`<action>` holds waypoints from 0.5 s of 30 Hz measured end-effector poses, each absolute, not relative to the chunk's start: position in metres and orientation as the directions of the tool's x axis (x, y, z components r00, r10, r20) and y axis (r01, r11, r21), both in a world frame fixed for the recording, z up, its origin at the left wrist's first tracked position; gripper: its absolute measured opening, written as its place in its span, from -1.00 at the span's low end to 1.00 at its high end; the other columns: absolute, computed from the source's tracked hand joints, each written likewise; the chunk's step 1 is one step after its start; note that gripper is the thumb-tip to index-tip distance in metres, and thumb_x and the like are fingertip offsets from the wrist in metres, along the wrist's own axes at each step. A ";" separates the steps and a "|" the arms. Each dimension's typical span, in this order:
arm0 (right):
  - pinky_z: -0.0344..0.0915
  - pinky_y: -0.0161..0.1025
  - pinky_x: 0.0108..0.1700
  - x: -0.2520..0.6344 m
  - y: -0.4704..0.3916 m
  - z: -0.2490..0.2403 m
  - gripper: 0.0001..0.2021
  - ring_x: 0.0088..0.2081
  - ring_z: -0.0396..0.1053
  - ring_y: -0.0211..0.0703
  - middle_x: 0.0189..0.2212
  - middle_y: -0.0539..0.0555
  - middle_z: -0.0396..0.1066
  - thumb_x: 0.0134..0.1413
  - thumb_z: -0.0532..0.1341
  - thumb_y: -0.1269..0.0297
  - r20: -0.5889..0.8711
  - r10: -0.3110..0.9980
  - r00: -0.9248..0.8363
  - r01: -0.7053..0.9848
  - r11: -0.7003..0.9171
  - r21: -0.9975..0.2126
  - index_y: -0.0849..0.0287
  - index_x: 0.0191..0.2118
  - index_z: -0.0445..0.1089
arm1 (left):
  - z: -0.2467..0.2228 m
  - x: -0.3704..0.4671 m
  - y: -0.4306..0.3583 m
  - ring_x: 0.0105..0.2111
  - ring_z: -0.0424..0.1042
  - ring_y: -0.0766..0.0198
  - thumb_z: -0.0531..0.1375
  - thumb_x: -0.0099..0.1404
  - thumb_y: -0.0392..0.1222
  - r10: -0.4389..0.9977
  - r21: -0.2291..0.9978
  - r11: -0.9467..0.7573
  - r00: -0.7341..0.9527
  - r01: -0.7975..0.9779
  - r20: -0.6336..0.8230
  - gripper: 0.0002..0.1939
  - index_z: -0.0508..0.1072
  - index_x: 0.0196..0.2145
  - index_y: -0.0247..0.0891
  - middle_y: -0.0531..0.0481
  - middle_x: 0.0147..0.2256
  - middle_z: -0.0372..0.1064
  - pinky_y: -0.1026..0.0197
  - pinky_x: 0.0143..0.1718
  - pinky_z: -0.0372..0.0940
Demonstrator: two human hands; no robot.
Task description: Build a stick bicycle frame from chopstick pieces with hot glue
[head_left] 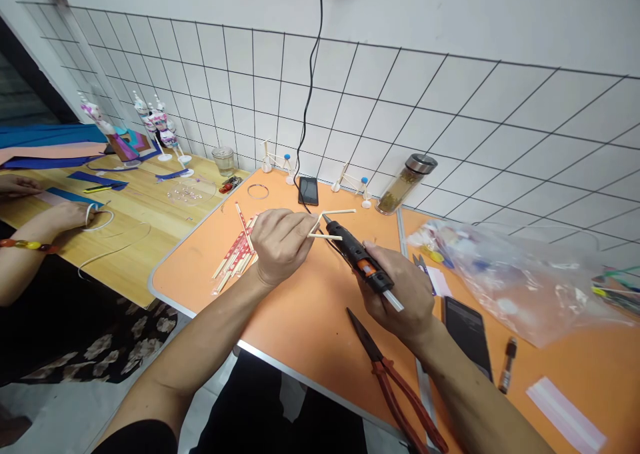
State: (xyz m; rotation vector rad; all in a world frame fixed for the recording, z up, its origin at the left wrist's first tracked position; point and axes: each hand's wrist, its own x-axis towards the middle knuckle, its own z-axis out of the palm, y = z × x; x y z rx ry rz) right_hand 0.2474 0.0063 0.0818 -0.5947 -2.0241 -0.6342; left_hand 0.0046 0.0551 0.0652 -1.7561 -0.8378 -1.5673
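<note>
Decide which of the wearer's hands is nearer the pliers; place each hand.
Right. The right hand is just beyond the pliers, holding the glue gun; the left hand is farther off, to their left.

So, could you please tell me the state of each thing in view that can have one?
Left hand: closed on the stick frame
Right hand: gripping the glue gun
Glue gun: loaded, glue stick protruding behind
Pliers: lying down, jaws shut
Bottle: lid on
Nearer phone: screen dark
Farther phone: screen dark
Plastic bag: crumpled
Chopsticks: loosely piled
</note>
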 end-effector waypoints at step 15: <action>0.61 -0.11 -0.07 0.249 0.006 0.081 -0.43 -0.09 0.69 0.04 -0.01 0.24 0.70 0.40 0.27 0.46 0.863 0.169 -0.475 0.622 0.759 0.194 0.32 0.46 0.35 | 0.065 0.005 0.055 -0.28 0.59 0.13 0.39 0.44 -0.34 0.053 -0.028 -0.622 0.078 0.782 0.996 -0.83 0.63 -0.07 -0.13 0.03 -0.26 0.74 0.05 -0.17 0.30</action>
